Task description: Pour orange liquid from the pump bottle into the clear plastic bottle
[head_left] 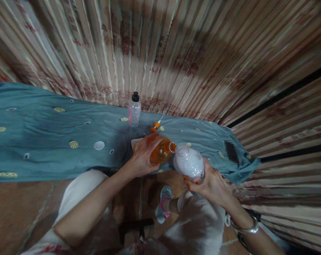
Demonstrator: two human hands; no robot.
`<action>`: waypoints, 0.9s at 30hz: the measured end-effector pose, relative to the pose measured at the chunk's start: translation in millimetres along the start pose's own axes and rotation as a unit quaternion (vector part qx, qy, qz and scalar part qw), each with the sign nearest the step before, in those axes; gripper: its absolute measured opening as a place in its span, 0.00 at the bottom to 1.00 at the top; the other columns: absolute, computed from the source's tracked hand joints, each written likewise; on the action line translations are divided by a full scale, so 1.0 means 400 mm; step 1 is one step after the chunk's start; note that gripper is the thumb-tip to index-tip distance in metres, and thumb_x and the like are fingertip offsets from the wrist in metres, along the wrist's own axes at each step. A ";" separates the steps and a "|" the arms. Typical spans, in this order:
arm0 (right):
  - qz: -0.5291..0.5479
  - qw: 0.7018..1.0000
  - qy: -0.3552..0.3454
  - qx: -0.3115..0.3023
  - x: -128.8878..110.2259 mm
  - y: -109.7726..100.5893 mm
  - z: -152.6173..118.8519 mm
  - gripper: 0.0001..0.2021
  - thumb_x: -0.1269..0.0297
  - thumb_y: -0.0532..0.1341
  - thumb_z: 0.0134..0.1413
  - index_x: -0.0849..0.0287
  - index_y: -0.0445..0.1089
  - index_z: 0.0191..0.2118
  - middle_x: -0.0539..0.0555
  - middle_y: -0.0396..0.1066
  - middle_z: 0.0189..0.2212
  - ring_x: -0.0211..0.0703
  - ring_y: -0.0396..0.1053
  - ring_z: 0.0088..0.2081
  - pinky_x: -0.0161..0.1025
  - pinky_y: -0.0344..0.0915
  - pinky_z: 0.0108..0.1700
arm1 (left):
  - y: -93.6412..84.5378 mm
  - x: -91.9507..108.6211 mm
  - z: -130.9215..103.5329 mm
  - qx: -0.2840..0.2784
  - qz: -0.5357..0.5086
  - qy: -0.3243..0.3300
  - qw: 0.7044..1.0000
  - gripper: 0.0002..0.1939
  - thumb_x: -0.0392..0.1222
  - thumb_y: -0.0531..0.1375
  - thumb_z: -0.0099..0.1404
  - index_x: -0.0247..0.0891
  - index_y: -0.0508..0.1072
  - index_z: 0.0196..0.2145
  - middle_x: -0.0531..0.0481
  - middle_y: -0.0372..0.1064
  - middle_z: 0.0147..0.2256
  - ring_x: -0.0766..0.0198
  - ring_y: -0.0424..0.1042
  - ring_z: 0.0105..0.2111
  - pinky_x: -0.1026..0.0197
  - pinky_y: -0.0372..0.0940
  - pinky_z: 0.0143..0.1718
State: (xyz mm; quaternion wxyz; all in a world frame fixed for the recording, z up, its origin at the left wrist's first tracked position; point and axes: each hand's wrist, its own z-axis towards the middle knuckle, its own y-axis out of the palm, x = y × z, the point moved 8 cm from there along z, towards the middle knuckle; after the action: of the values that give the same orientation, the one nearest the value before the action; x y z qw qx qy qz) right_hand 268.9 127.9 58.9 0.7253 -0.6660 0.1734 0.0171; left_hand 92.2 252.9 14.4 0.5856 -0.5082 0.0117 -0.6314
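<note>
Left grip [142,156]: one amber bottle [162,151]; right grip [212,182]: one jar [191,164]

Left hand [145,154] curls round its hold, forearm slanting in from the lower left, while the right hand [209,182] grips from the right, its forearm angled up, the two hands apart.

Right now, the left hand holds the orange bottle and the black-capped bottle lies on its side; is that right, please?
Not quite: the head view shows the black-capped bottle standing upright on the cloth. The left hand does hold the orange bottle.
</note>
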 end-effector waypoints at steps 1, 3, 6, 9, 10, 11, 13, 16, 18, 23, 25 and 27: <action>0.002 1.000 0.001 0.001 0.001 -0.002 0.000 0.38 0.53 0.64 0.43 0.64 0.56 0.59 0.58 0.76 0.35 0.53 0.76 0.32 0.41 0.67 0.32 | 0.000 -0.001 0.001 0.000 -0.001 -0.003 1.000 0.48 0.39 0.67 0.51 0.45 0.48 0.64 0.38 0.49 0.63 0.44 0.53 0.63 0.41 0.53 0.62; 0.007 1.000 0.007 0.002 0.005 -0.004 0.000 0.38 0.53 0.64 0.42 0.63 0.56 0.59 0.58 0.76 0.35 0.53 0.76 0.32 0.41 0.67 0.31 | -0.001 -0.001 0.002 0.001 -0.005 -0.007 1.000 0.47 0.39 0.66 0.51 0.45 0.49 0.64 0.38 0.50 0.63 0.44 0.53 0.63 0.42 0.53 0.62; 0.013 1.000 0.016 0.000 0.013 -0.001 -0.001 0.38 0.53 0.64 0.41 0.64 0.57 0.59 0.57 0.76 0.33 0.51 0.75 0.30 0.41 0.67 0.31 | -0.002 0.000 0.004 0.002 -0.008 -0.012 1.000 0.46 0.39 0.66 0.51 0.44 0.50 0.64 0.38 0.50 0.63 0.45 0.53 0.63 0.43 0.52 0.63; 0.014 1.000 0.025 -0.009 0.021 0.004 -0.001 0.39 0.52 0.65 0.41 0.64 0.56 0.59 0.57 0.76 0.33 0.52 0.75 0.31 0.41 0.68 0.31 | 0.000 0.003 0.006 -0.002 -0.003 -0.010 1.000 0.46 0.38 0.66 0.50 0.44 0.51 0.64 0.38 0.51 0.63 0.45 0.53 0.63 0.43 0.52 0.63; 0.014 0.999 0.029 -0.013 0.024 0.007 -0.001 0.39 0.52 0.65 0.40 0.64 0.56 0.58 0.56 0.76 0.33 0.52 0.75 0.31 0.41 0.68 0.31 | 0.001 0.004 0.006 -0.004 -0.002 -0.007 1.000 0.46 0.38 0.66 0.50 0.43 0.51 0.64 0.38 0.50 0.63 0.45 0.53 0.63 0.43 0.52 0.63; 0.013 0.999 0.032 -0.016 0.027 0.008 -0.001 0.39 0.53 0.65 0.40 0.64 0.57 0.58 0.56 0.76 0.33 0.52 0.75 0.31 0.42 0.68 0.31 | 0.001 0.006 0.006 -0.005 -0.001 -0.004 1.000 0.46 0.38 0.66 0.50 0.43 0.51 0.64 0.37 0.50 0.63 0.45 0.53 0.63 0.43 0.52 0.63; 0.012 0.999 0.035 -0.016 0.029 0.009 -0.001 0.39 0.53 0.65 0.39 0.64 0.57 0.58 0.56 0.76 0.32 0.52 0.75 0.31 0.42 0.68 0.32 | 0.002 0.009 0.008 -0.007 -0.002 0.002 1.000 0.45 0.37 0.65 0.50 0.40 0.52 0.63 0.36 0.50 0.63 0.44 0.53 0.63 0.42 0.52 0.62; 0.010 0.999 0.033 -0.014 0.029 0.006 0.000 0.39 0.53 0.65 0.39 0.64 0.57 0.58 0.55 0.76 0.32 0.52 0.75 0.30 0.42 0.68 0.32 | 0.002 0.012 0.009 -0.007 -0.003 0.006 1.000 0.44 0.37 0.65 0.50 0.40 0.52 0.63 0.35 0.50 0.63 0.43 0.53 0.63 0.42 0.53 0.62; 0.007 0.999 0.030 -0.016 0.028 0.004 0.000 0.39 0.53 0.65 0.39 0.64 0.57 0.58 0.55 0.76 0.31 0.51 0.75 0.30 0.42 0.68 0.31 | 0.003 0.011 0.010 -0.008 -0.003 0.003 1.000 0.45 0.37 0.65 0.50 0.42 0.51 0.64 0.36 0.50 0.63 0.44 0.53 0.63 0.42 0.53 0.62; -0.003 1.000 0.016 -0.020 0.024 -0.007 0.001 0.38 0.53 0.65 0.41 0.63 0.56 0.59 0.54 0.75 0.31 0.51 0.75 0.29 0.41 0.67 0.30 | 0.007 0.009 0.008 -0.006 -0.003 0.007 1.000 0.47 0.37 0.65 0.51 0.45 0.48 0.65 0.38 0.49 0.63 0.45 0.51 0.64 0.42 0.52 0.63; -0.008 1.000 0.002 -0.021 0.019 -0.012 0.002 0.38 0.53 0.64 0.42 0.63 0.56 0.59 0.55 0.76 0.32 0.50 0.75 0.28 0.41 0.67 0.29 | 0.008 0.008 0.007 -0.005 -0.002 0.007 1.000 0.48 0.37 0.65 0.51 0.46 0.47 0.65 0.39 0.49 0.63 0.45 0.51 0.64 0.41 0.52 0.63; -0.015 1.000 -0.005 -0.020 0.016 -0.016 0.003 0.38 0.52 0.63 0.44 0.63 0.55 0.60 0.56 0.76 0.32 0.51 0.75 0.28 0.41 0.66 0.29 | 0.010 0.007 0.007 -0.006 -0.001 0.005 1.000 0.49 0.37 0.65 0.51 0.48 0.46 0.65 0.40 0.48 0.64 0.45 0.51 0.63 0.41 0.52 0.62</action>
State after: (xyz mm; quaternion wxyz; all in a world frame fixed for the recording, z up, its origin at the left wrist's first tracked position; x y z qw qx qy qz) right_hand 276.9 126.9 63.3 0.7126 -0.6832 0.1589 0.0130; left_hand 97.5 251.2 15.2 0.5821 -0.5084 0.0180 -0.6343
